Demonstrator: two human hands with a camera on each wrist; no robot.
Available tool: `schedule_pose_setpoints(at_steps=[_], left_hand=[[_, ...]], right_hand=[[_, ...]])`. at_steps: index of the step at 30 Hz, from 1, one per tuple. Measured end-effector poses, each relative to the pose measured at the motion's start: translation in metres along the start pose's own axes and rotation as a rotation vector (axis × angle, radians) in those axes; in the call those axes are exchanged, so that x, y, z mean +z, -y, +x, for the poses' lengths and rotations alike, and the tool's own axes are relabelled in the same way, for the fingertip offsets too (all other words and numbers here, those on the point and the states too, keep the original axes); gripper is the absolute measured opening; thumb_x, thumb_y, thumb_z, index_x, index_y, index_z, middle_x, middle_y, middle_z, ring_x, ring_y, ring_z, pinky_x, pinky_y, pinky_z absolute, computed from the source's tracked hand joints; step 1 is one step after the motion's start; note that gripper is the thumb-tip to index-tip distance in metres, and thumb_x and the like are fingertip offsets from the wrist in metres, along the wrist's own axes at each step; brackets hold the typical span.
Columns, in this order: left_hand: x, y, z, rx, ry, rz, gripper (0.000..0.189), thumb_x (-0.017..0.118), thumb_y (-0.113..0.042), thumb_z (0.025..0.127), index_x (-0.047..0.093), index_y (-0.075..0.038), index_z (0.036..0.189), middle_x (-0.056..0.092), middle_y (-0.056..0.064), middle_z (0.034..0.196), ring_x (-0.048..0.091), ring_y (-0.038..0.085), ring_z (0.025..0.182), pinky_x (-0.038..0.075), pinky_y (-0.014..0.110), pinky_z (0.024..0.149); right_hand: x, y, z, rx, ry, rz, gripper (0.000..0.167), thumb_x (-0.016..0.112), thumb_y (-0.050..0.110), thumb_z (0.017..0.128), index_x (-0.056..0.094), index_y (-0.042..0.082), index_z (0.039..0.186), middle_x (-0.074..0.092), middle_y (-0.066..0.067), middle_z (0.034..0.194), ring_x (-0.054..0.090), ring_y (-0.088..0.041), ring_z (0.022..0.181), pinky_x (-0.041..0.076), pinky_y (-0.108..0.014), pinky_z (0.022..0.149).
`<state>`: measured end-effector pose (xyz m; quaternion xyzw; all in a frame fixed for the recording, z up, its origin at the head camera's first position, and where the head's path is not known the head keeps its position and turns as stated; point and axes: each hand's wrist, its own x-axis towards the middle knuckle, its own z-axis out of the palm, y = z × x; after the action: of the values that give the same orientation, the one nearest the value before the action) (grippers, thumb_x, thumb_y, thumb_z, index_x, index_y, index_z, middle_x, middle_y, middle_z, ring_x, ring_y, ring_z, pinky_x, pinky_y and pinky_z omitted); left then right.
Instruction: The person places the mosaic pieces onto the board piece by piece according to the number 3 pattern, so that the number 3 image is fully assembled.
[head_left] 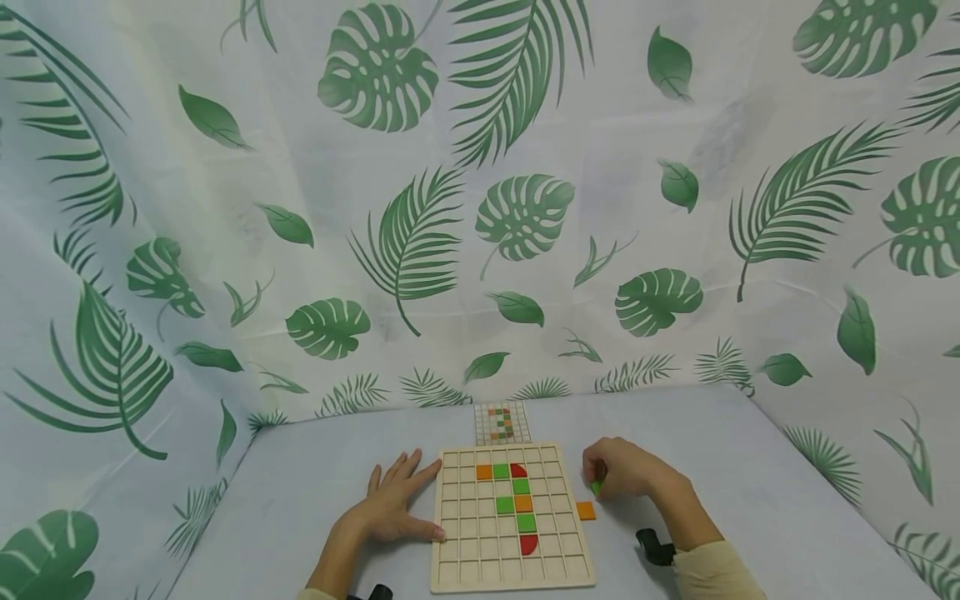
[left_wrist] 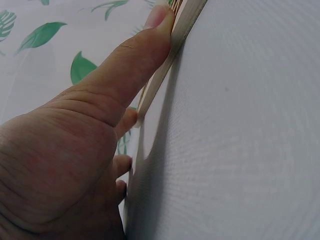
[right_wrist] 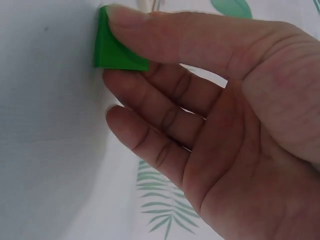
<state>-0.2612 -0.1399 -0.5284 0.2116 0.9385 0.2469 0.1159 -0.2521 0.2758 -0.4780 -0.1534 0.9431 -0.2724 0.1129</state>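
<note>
A wooden grid board (head_left: 468, 573) lies on the table with green, orange and red tiles set in some of its squares. Spread fingers mark my left hand (head_left: 393, 504), which rests at the board's left side; its thumb (left_wrist: 142, 47) touches the edge in the left wrist view. To the right of the board, my right hand (head_left: 622, 468) pinches a green tile (right_wrist: 117, 50) between thumb and fingers, close to the table surface. An orange tile (head_left: 586, 511) lies by the board's right edge, just left of and below that hand.
Behind the board lies a small pattern card (head_left: 491, 429) with a grid and coloured squares. A white tabletop (head_left: 300, 475) spreads around the board. Leaf-printed cloth (head_left: 442, 333) hangs at the back and sides.
</note>
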Motion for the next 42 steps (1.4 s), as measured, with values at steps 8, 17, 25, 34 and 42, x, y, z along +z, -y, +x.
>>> schedule_pose_setpoints(at_steps=[8, 17, 25, 34, 42], left_hand=[[0.000, -0.001, -0.001, 0.002, 0.000, -0.005, 0.115, 0.086, -0.069, 0.067, 0.038, -0.027, 0.162, 0.017, 0.019, 0.174, 0.010, 0.047, 0.160, -0.004, 0.078, 0.121], [0.000, -0.001, -0.001, 0.003, -0.004, 0.001, 0.116, 0.086, -0.070, 0.066, 0.038, -0.027, 0.162, 0.018, 0.019, 0.174, 0.010, 0.046, 0.160, -0.004, 0.078, 0.121], [0.000, -0.002, -0.001, -0.002, -0.007, 0.002, 0.115, 0.086, -0.070, 0.067, 0.039, -0.028, 0.162, 0.018, 0.019, 0.174, 0.010, 0.046, 0.161, -0.004, 0.077, 0.121], [-0.001, -0.002, -0.001, -0.004, -0.010, 0.003, 0.115, 0.086, -0.070, 0.066, 0.039, -0.029, 0.162, 0.017, 0.018, 0.174, 0.009, 0.045, 0.161, -0.006, 0.076, 0.122], [0.000, 0.001, 0.000, -0.001, -0.009, -0.005, 0.116, 0.086, -0.072, 0.065, 0.038, -0.029, 0.162, 0.017, 0.018, 0.174, 0.008, 0.045, 0.161, -0.007, 0.076, 0.122]], right_hand=[[-0.003, 0.012, 0.002, 0.006, -0.078, -0.007, 0.019, 0.080, -0.004, 0.080, 0.072, 0.012, 0.084, 0.066, 0.004, 0.083, 0.057, -0.016, 0.078, 0.051, -0.032, 0.065], [0.007, 0.033, 0.008, -0.120, -0.058, 0.103, 0.012, 0.079, 0.001, 0.088, 0.076, 0.010, 0.094, 0.071, 0.003, 0.089, 0.061, -0.018, 0.084, 0.053, -0.030, 0.067], [0.023, 0.053, 0.014, -0.202, -0.048, 0.124, 0.016, 0.074, 0.001, 0.093, 0.079, 0.010, 0.105, 0.075, 0.001, 0.101, 0.064, -0.014, 0.091, 0.059, -0.032, 0.080], [0.035, 0.064, 0.019, -0.314, -0.070, 0.067, 0.017, 0.075, 0.004, 0.093, 0.080, 0.013, 0.107, 0.076, 0.004, 0.104, 0.061, -0.003, 0.085, 0.056, -0.023, 0.076], [0.041, 0.070, 0.018, -0.357, -0.049, 0.102, 0.016, 0.077, 0.005, 0.092, 0.081, 0.013, 0.105, 0.077, 0.004, 0.102, 0.065, -0.003, 0.091, 0.058, -0.023, 0.078]])
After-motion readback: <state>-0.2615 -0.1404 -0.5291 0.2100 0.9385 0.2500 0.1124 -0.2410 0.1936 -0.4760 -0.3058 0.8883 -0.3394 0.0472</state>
